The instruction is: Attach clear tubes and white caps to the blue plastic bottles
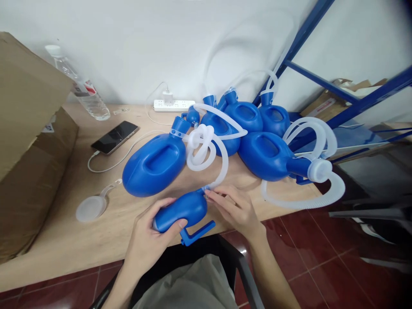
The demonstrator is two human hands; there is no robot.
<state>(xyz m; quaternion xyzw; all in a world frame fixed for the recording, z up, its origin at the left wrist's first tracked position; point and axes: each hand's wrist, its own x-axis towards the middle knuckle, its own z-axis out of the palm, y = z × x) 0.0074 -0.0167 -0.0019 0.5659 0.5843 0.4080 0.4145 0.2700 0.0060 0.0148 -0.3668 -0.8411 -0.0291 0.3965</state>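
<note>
My left hand is wrapped round a blue plastic urinal cup, a rounded hollow piece with an L-shaped handle below it. A translucent hose runs from the cup's narrow end and curls into a loose coil. At that joint my right hand pinches the hose's end, where a small clear ring shows; the fingertips partly cover it. Just behind lies a large blue urinal bottle on its side, its neck open and a strap round it. A translucent round cap with a strap rests at the left.
Several more blue bottles with hoses crowd the table's back right. A phone on a cable, a power strip and a water bottle stand behind. Cardboard boxes fill the left; a blue metal rack borders the right.
</note>
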